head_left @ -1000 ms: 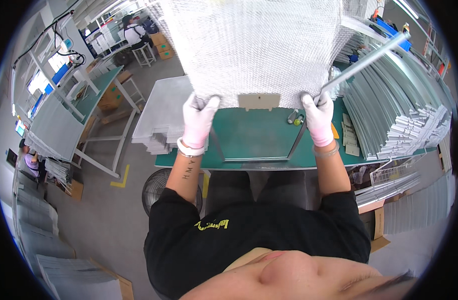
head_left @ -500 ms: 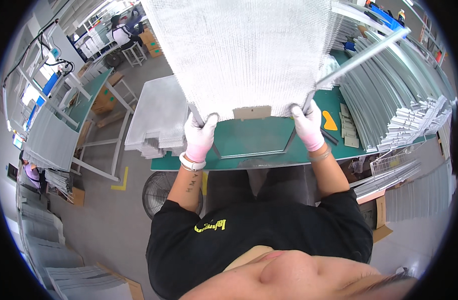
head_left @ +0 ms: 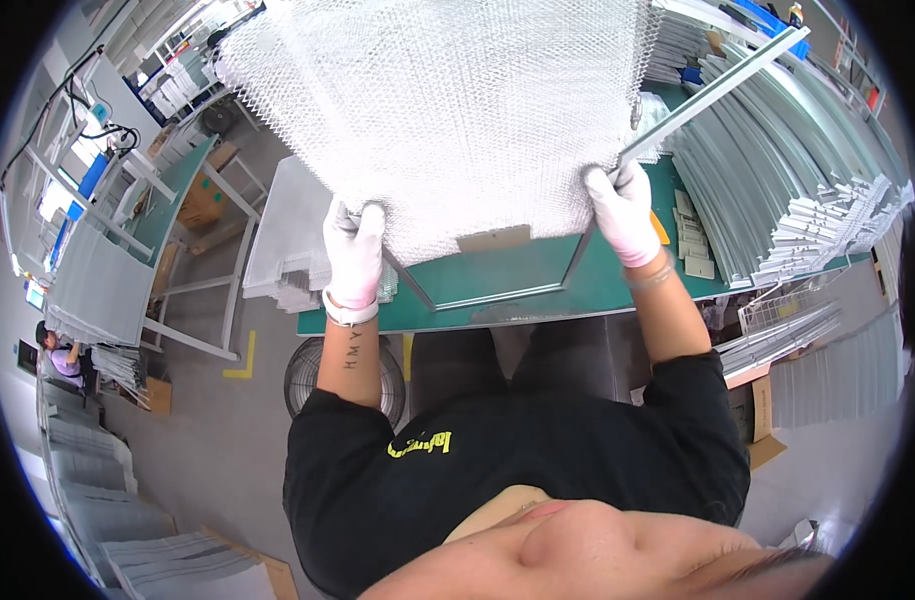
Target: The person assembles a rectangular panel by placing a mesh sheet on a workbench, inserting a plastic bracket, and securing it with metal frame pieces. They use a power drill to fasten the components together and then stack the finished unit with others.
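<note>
A big silvery metal mesh sheet (head_left: 457, 130) is raised in front of me, its near edge sloping over the bench. My left hand (head_left: 355, 250), in a white glove, is closed on the sheet's near left corner, thumb on top. At the near right corner my right hand (head_left: 622, 215), also gloved, is closed on the sheet and beside the metal frame. This thin grey frame (head_left: 507, 298) shows below the sheet, and a loose-ended strip (head_left: 717, 95) of it juts up to the far right. A small beige plate (head_left: 493, 238) sits at the sheet's near edge.
The green bench (head_left: 427, 320) lies beneath. Stacked mesh sheets (head_left: 287, 230) stand at its left, and many long grey frame strips (head_left: 777, 170) are piled at its right, near small beige plates (head_left: 692, 235). A floor fan (head_left: 312, 380) stands below left. One person (head_left: 62, 360) is at far left.
The mesh sheet has swung left and tilted, now covering the seated person at the back. My left hand has moved left; my right hand has risen slightly. More of the frame shows.
</note>
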`<state>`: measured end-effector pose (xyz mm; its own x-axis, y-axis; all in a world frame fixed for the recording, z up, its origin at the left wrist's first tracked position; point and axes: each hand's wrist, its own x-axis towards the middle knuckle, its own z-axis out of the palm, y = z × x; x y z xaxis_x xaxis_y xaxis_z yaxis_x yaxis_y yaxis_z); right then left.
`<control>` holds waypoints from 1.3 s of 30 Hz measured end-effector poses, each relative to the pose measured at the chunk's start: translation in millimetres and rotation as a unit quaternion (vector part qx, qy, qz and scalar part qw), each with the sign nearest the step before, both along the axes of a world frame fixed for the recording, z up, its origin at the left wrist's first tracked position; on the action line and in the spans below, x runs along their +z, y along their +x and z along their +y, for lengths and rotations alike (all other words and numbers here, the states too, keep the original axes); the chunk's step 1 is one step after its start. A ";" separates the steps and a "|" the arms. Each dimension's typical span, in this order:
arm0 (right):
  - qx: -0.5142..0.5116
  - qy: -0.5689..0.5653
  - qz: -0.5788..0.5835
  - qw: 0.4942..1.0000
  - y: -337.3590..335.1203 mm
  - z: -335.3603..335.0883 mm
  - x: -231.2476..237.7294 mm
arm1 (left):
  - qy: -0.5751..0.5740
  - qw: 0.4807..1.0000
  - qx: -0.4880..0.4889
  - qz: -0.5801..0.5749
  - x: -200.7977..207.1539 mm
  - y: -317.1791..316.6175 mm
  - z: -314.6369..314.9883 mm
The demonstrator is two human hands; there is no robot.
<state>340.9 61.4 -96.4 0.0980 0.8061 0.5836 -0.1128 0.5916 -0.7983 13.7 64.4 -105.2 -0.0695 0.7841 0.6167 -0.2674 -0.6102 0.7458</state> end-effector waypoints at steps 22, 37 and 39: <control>0.040 -0.016 0.084 0.996 -1.8 4.6 -7.5 | 0.038 0.995 0.091 0.003 -4.4 22.2 -17.0; 0.127 0.008 0.055 0.990 9.3 9.5 -5.4 | -0.015 0.993 0.114 0.004 -13.0 10.8 -4.0; 0.051 0.003 0.036 0.998 1.6 4.1 -0.1 | -0.008 0.994 0.112 0.007 -12.1 10.9 -6.7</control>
<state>342.6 65.5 -96.6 0.0572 0.8107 0.5827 -0.2287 0.5787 -0.7828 24.6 57.7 -117.2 -0.2357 0.7594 0.6064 -0.1159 -0.6415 0.7583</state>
